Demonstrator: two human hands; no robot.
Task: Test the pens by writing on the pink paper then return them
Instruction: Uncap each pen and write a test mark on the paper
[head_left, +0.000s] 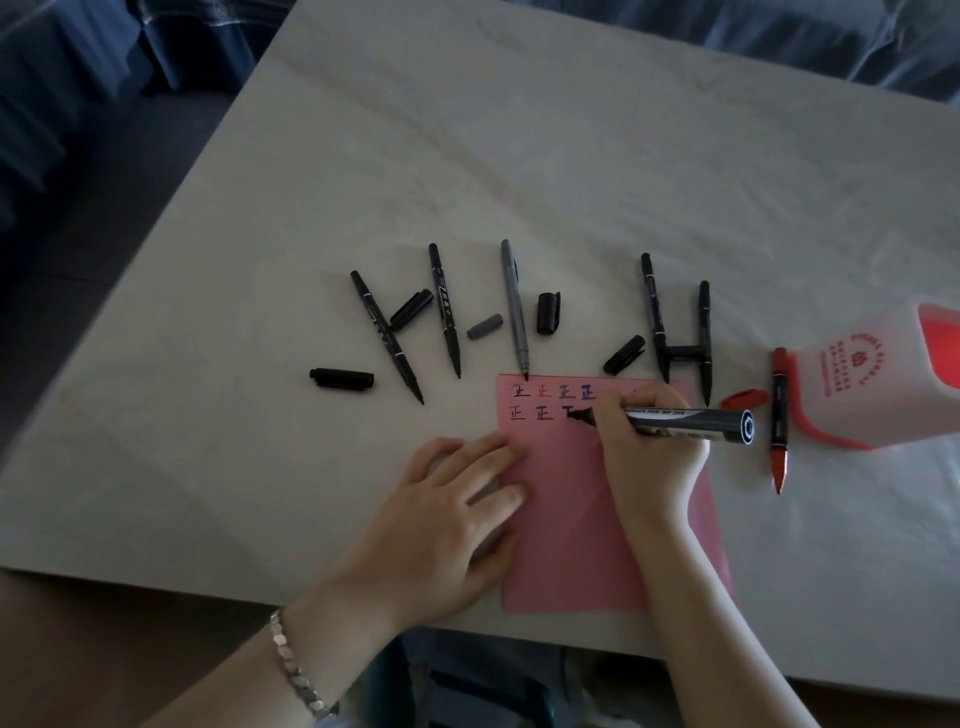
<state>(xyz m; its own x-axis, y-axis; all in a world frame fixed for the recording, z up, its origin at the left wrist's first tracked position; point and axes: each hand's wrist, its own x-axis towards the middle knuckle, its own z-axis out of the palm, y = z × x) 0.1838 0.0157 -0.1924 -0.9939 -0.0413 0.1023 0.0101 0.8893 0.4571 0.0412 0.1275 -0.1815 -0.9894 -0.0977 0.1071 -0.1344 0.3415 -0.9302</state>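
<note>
Paper, pink, lies at the near edge of the table, and my right hand pinches a thick marker with its tip on the second row of marks. My left hand lies flat with fingers spread, pressing the paper's left edge. Uncapped pens and loose caps lie beyond the paper, and a red pen sits to its right beside a white holder.
</note>
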